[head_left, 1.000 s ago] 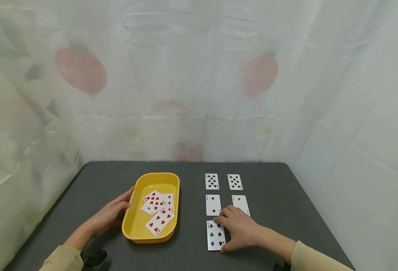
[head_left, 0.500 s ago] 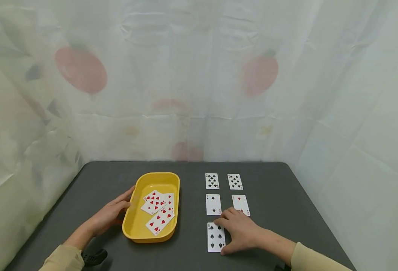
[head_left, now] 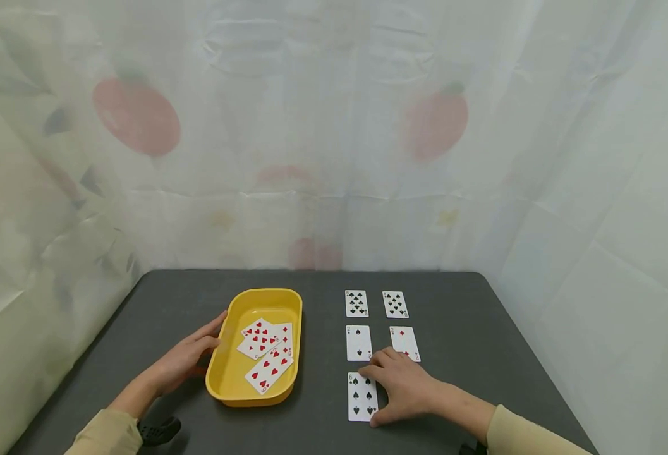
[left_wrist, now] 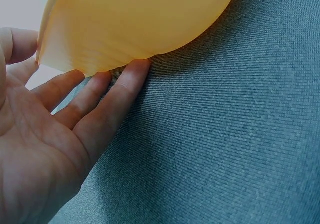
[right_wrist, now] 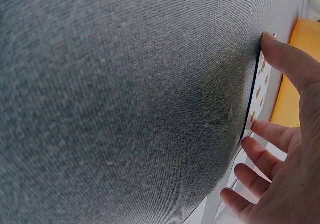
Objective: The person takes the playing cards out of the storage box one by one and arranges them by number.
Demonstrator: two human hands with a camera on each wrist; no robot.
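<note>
the right hand (head_left: 406, 388) lies flat over the right side of the six of spades (head_left: 361, 396), fingers spread and nearly straight, thumb at the card's near corner and fingertips at its far edge; nothing is pinched yet. in the right wrist view the thumb (right_wrist: 285, 59) and fingers (right_wrist: 262, 151) both touch the card's long edge where it meets the cloth. the left hand (head_left: 182, 361) is relaxed and open against the left wall of the yellow tray (head_left: 228, 370), fingers straight along the tray's base in the left wrist view, steadying it without gripping.

to lift the six cleanly, my judgement is that the thumb should press down and drag the card a little toward the near edge, or bow it slightly against the fingers, so that an edge rises off the felt-like table (head_left: 459, 303); a flat card on cloth gives little to catch. the fingers should stay clear of the two of spades (head_left: 359, 343) and two of diamonds (head_left: 404, 344) just beyond them, which could be knocked askew. the left hand should keep the tray from sliding.

in the tray lie three red cards (head_left: 265, 354), overlapping, face up, hearts showing; one corner reads 9. farther back are two black cards (head_left: 356, 303) (head_left: 395, 304), well apart from the hand. the near card's corner index reads 6, the middle pair each 2. no brand or other writing is legible; the curtain (head_left: 334, 139) behind carries only faded fruit prints.
</note>
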